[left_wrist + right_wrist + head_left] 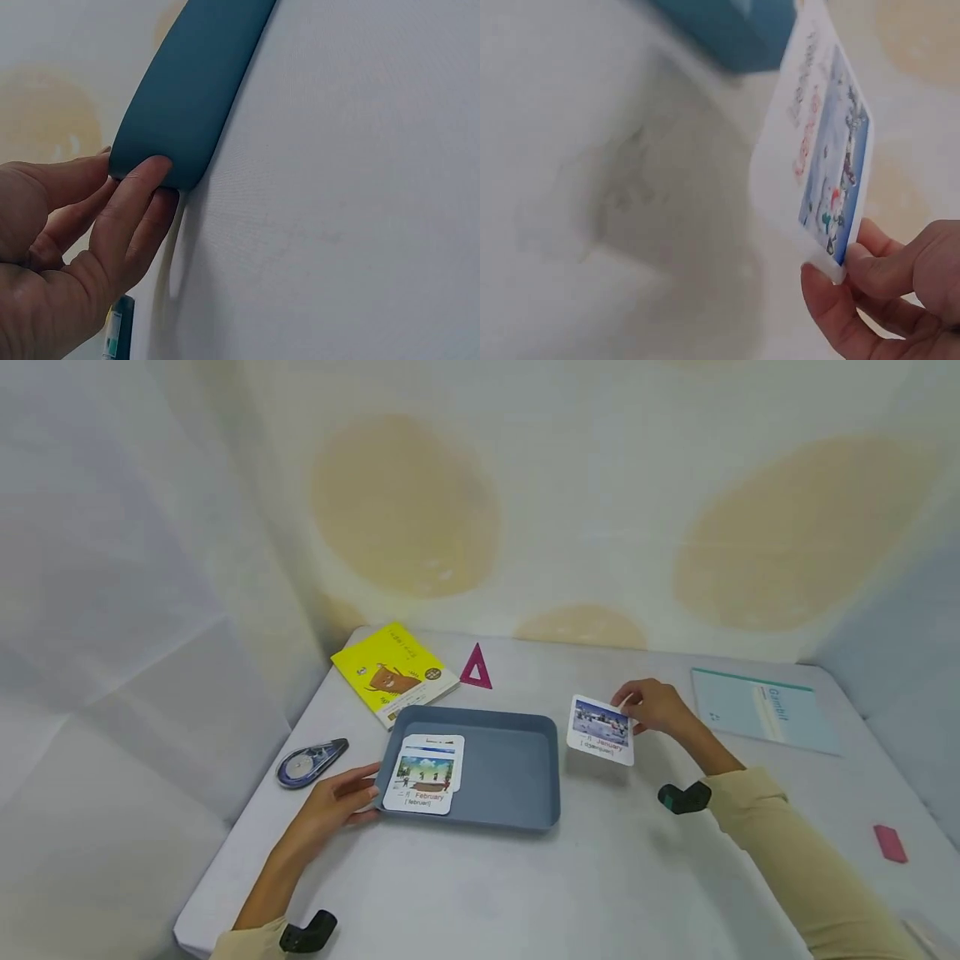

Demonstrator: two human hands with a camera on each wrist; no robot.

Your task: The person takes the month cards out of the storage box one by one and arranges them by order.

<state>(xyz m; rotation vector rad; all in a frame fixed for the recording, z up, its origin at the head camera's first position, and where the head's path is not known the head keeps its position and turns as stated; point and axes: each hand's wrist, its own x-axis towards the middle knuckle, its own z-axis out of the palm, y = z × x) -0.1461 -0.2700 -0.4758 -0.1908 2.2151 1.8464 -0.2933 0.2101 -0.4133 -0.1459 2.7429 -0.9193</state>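
Between thumb and fingers my right hand (654, 706) pinches a January flash card (600, 729) by its corner, held up to the right of the tray. In the right wrist view the card (821, 150) tilts, its snowy picture facing up. A blue-grey tray (510, 777) lies on the table; a February flash card (420, 783) rests on top of other cards in its left part. My left hand (333, 806) grips the tray's left edge. The left wrist view shows its fingers (124, 206) around the tray's end (187, 97).
Behind the tray lie a yellow book (393, 668) and a magenta triangle ruler (476, 668). A correction tape (309, 763) sits to the left. At the right are a pale Gambit-labelled pad (765, 708) and a small pink block (890, 843).
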